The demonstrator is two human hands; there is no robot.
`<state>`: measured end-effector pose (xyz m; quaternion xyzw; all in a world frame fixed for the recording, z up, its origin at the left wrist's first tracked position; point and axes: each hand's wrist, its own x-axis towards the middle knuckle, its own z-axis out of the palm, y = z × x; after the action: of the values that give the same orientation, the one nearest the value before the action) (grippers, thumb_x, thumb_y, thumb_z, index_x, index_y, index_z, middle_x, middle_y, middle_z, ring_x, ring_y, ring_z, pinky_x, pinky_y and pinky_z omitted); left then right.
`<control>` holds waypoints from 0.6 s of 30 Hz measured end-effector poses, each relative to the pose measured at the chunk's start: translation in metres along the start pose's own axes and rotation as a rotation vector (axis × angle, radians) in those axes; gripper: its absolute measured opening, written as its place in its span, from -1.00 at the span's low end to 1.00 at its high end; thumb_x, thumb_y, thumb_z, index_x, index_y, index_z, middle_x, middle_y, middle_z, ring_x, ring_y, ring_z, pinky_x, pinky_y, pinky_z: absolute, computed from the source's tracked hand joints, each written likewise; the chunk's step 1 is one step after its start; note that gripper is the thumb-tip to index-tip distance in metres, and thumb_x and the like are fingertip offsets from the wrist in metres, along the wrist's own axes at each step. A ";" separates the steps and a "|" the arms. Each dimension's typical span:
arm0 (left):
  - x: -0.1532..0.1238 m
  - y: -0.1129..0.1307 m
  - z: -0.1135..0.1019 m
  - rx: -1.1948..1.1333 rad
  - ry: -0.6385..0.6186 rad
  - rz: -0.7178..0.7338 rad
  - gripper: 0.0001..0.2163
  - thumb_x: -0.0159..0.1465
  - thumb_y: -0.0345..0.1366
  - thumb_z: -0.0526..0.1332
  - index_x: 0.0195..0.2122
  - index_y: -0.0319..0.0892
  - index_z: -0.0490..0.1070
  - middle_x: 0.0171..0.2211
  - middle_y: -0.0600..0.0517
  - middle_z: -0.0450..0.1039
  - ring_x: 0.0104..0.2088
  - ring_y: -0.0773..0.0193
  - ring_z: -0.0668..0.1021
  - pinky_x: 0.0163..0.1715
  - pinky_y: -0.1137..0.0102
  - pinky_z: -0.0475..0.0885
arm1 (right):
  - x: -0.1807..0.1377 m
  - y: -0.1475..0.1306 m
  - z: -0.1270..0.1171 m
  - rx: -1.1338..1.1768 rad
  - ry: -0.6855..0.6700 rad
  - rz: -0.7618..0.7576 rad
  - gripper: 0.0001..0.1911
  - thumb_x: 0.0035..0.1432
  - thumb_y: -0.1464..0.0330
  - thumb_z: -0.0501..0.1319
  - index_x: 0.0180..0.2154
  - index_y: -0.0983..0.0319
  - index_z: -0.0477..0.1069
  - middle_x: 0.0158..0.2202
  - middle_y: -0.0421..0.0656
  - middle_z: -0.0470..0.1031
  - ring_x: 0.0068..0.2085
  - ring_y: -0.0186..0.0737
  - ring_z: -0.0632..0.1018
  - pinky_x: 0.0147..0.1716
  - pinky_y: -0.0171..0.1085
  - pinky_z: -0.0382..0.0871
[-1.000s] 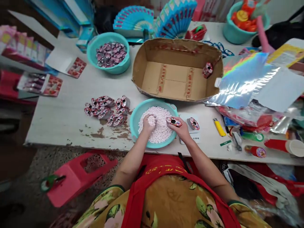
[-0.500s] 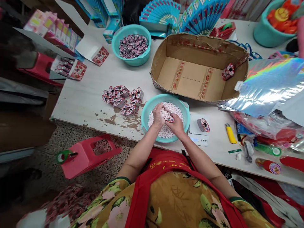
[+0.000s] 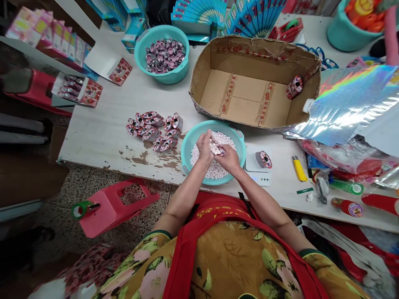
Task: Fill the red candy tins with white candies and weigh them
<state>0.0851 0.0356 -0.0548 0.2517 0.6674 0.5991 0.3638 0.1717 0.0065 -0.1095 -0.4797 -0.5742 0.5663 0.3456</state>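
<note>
- Head view, centre of frame: the right hand (image 3: 230, 158) is closed around a small red tin (image 3: 220, 151), held just over the teal bowl (image 3: 242, 144).
- The left hand (image 3: 205, 146) has its fingers bunched on a few white pellets (image 3: 215, 171) – right against the tin.
- Left of the bowl – a pile of tins (image 3: 154, 128).
- Right of it, one more tin on a white scale (image 3: 261, 177).
- Above sits the cardboard box (image 3: 249, 89).

Small red tin (image 3: 220, 151), seemingly open, over white candies (image 3: 215, 170) in teal bowl (image 3: 185, 145).
</note>
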 end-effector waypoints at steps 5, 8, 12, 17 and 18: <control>0.000 0.002 0.003 0.083 -0.032 0.031 -0.50 0.11 0.11 0.44 -0.51 -0.15 0.21 -0.64 0.22 0.17 -0.64 0.43 0.38 -0.60 0.48 0.26 | 0.000 0.000 0.002 0.040 0.000 0.000 -0.61 -0.01 0.34 0.33 -0.07 0.21 0.54 -0.05 -0.07 0.56 -0.01 0.02 0.57 -0.01 -0.06 0.48; 0.000 0.005 0.003 0.101 -0.048 0.038 -0.50 0.12 0.14 0.42 -0.50 -0.14 0.22 -0.67 0.24 0.12 -0.67 0.44 0.34 -0.62 0.47 0.25 | 0.000 0.001 0.003 0.093 0.014 -0.016 -0.59 -0.02 0.33 0.34 -0.06 0.20 0.54 -0.05 -0.06 0.56 -0.01 0.01 0.57 0.01 -0.06 0.48; -0.004 0.008 0.004 0.104 -0.092 0.073 -0.49 0.12 0.15 0.42 -0.50 -0.14 0.23 -0.66 0.22 0.17 -0.68 0.45 0.33 -0.67 0.47 0.20 | -0.002 0.004 0.004 0.173 0.046 -0.047 -0.61 -0.03 0.33 0.36 -0.09 0.18 0.54 -0.09 -0.10 0.57 -0.03 -0.02 0.57 0.01 -0.08 0.47; -0.012 0.010 0.007 0.157 -0.192 0.109 -0.51 0.10 0.13 0.44 -0.49 -0.15 0.26 -0.70 0.25 0.14 -0.73 0.50 0.20 -0.71 0.49 0.11 | -0.005 0.003 0.002 0.197 0.044 -0.041 -0.64 -0.03 0.37 0.33 -0.11 0.17 0.54 -0.14 -0.12 0.56 -0.08 -0.07 0.57 -0.04 -0.12 0.47; -0.013 0.010 0.007 0.178 -0.207 0.119 -0.51 0.10 0.13 0.44 -0.49 -0.15 0.27 -0.71 0.25 0.13 -0.74 0.50 0.18 -0.72 0.49 0.09 | -0.006 0.003 0.002 0.197 0.040 -0.036 -0.64 -0.03 0.38 0.32 -0.11 0.18 0.54 -0.14 -0.12 0.56 -0.09 -0.07 0.56 -0.05 -0.13 0.47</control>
<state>0.0976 0.0315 -0.0427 0.3825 0.6607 0.5289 0.3707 0.1719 0.0000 -0.1120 -0.4444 -0.5173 0.6040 0.4125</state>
